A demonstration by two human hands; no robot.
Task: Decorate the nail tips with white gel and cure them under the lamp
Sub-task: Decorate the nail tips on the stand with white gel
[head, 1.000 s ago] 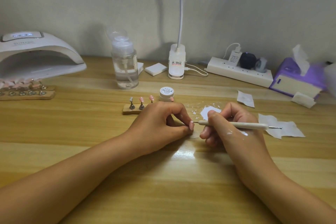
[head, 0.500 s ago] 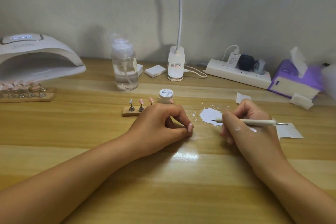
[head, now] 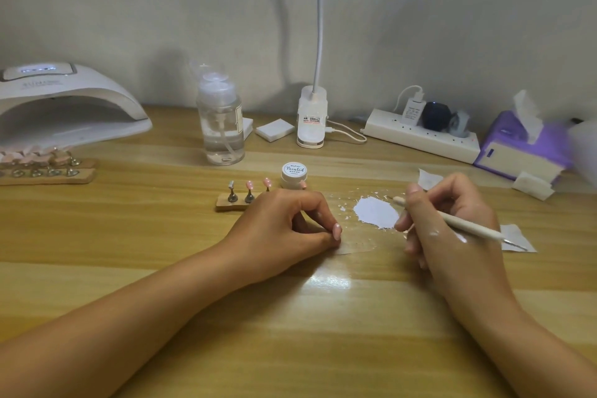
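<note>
Left hand (head: 284, 229): fingers curled, thumb and index pinching a pink nail tip (head: 337, 231) that has small white marks on it. The tip sits low over the wooden table (head: 290, 333), just left of the white gel patch (head: 374, 212). The gel is an irregular blob with splatter specks round it, on a clear film (head: 358, 247). Right hand (head: 452, 236) grasps a white dotting pen (head: 465, 225) pencil-style, with the front end at the gel's right edge and a metal point at the rear; white smears on the back of that hand. Behind the left hand: wooden holder (head: 226, 205) with pink tips on metal stands, and a small white jar (head: 293, 174), lid reads "Painted", smaller print unreadable. Nail lamp (head: 64, 107) far left, display lit, shell lettering too blurred. Clip lamp base (head: 311, 119) has a red-and-black label, illegible.
</note>
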